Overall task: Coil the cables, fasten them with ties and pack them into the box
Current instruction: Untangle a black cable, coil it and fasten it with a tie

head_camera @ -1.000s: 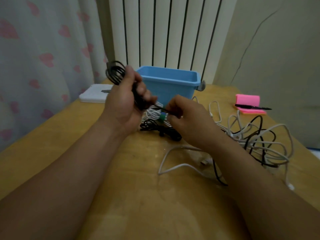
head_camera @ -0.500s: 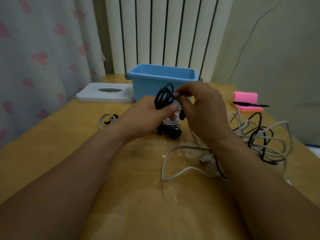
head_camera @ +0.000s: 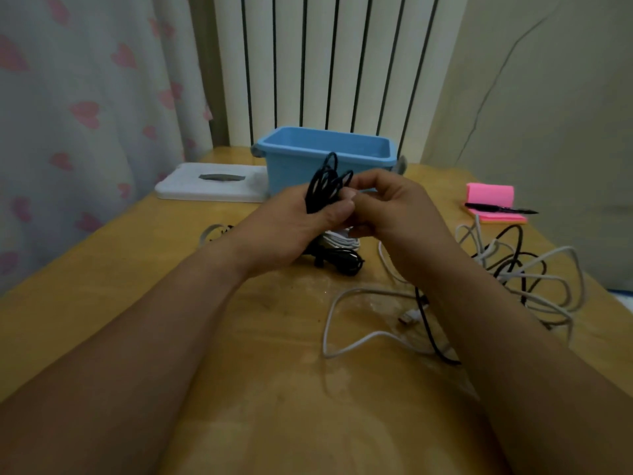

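Centre frame, just in front of the blue box (head_camera: 291,171): both hands together on one black cable coil (head_camera: 323,186).
- left hand (head_camera: 291,231) grips the coil's lower part, loops sticking up above the fingers
- right hand (head_camera: 394,207) has its fingers curled, fingertips pinching the coil's right side, touching the left hand. Can't tell if a tie is between them.
- coil is off the bench (head_camera: 239,354), overlapping the box's front wall in the picture, not inside it

Under the hands on the bench: a bundled white cable (head_camera: 344,240) and a bundled black cable (head_camera: 340,264), side by side. Right of frame: loose tangle of white and black cables (head_camera: 534,269), with a white lead (head_camera: 337,303) trailing toward centre. A small looped item (head_camera: 214,231) lies left of the left wrist, too blurred to identify. Left of the box: flat white lid (head_camera: 209,185). Upper right of the bench: pink notepad (head_camera: 489,195), black pen (head_camera: 500,209) across it.
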Demonstrator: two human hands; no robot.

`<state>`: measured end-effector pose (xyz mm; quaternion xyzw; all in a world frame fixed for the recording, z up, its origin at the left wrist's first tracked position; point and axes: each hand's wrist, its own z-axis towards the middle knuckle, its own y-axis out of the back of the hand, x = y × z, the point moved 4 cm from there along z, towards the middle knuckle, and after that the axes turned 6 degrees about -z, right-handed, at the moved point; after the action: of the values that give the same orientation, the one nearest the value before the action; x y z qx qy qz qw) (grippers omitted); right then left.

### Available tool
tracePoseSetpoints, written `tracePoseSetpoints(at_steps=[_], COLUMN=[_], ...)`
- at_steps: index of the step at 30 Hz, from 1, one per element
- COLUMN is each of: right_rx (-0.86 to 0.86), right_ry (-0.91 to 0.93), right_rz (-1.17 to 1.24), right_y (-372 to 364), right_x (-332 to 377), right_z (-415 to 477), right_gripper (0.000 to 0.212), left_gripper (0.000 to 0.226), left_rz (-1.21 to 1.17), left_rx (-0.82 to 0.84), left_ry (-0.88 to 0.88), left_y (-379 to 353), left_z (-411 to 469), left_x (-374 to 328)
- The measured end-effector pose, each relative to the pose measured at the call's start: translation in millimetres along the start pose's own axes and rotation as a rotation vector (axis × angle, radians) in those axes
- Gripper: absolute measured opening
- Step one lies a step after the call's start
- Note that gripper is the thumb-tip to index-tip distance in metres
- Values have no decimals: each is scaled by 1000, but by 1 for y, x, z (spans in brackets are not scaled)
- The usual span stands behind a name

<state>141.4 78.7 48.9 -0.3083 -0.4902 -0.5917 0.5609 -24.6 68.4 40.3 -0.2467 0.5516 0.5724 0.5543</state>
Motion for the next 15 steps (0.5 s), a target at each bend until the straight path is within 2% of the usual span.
tracePoseSetpoints(at_steps=[2, 4, 8, 9, 12, 15], right_rx=[27, -3, -123, -141, -195, -330], right_ry=[-18, 36, 153, 186, 276, 347], right_rz=[-11, -186, -467, -522, -586, -616], right_y=[-3, -10, -26, -26, -22, -14], right_x=[0, 2, 10, 10, 10, 11], right_z=[-1, -6, -18, -18, -15, -11], right_gripper=[15, 18, 55, 56, 35, 28], left_gripper=[16, 13, 10, 14, 13, 25], left_rz=[57, 124, 254, 284, 265, 255], left_rx=[-7, -9, 33, 55, 87, 35], left_ry=[5, 7, -6, -13, -14, -48], left_y=[1, 1, -1, -3, -10, -14], left_z=[-1, -1, -4, -4, -6, -8], left_x=[0, 0, -1, -1, -2, -5])
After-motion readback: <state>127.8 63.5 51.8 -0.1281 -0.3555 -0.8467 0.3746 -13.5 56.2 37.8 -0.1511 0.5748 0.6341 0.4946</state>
